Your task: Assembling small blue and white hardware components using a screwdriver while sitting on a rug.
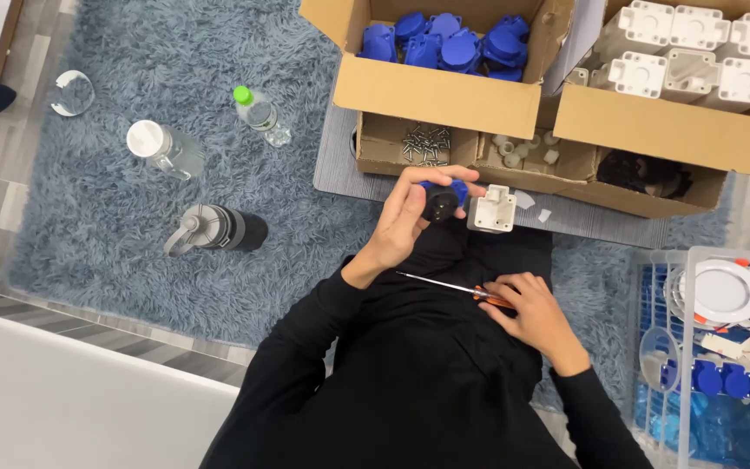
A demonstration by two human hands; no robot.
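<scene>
My left hand [405,213] is raised over my lap and grips a small blue and black socket part [442,200] between fingers and thumb. Just to its right a white square housing [492,208] stands on my knee, touching nothing but the dark cloth. My right hand [531,308] rests on my lap with its fingers closed on the orange handle of a screwdriver [449,285], whose thin metal shaft points left.
Ahead, cardboard boxes hold blue socket parts [444,43], white housings [696,52], screws [425,143] and small white pieces [523,148]. Three bottles [219,230] lie on the blue shaggy rug at left. A clear plastic crate [713,347] with white and blue parts stands at right.
</scene>
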